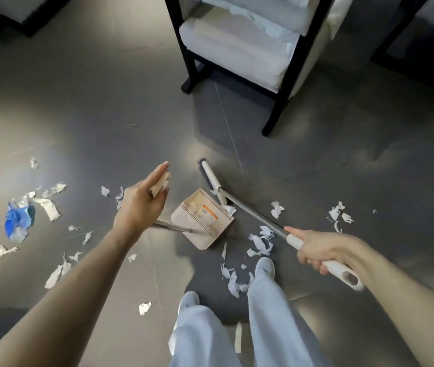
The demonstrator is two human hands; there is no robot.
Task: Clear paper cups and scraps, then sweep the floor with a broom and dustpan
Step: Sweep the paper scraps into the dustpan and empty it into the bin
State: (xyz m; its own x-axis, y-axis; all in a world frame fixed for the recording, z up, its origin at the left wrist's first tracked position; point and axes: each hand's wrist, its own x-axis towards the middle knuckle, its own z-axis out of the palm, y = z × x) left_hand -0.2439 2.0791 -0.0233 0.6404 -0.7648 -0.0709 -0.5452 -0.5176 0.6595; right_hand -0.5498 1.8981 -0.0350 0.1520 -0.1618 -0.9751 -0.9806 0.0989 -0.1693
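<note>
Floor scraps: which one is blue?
The crumpled piece at the far left of the view. It alone is blue; the other scraps are white or pale grey.

Head-worn wide-angle view looks steeply down, near, at the floor (pixel 104 107).

Dustpan (pixel 202 218) mid-floor. Beyond it and beyond-left: bare grey floor (pixel 104 115), wide open. Beyond-right: black-framed rack (pixel 276 112) blocks. Broom (pixel 211 181) head is at its right corner, with the shaft slanting back to the right hand (pixel 321 247). Paper scraps (pixel 260 241) litter left, right and near side; blue wrapper (pixel 17 218) far left. Shoes (pixel 264 267) close on near side. Left hand (pixel 144 201), pinching a beige scrap (pixel 160 184), hangs over its left.
</note>
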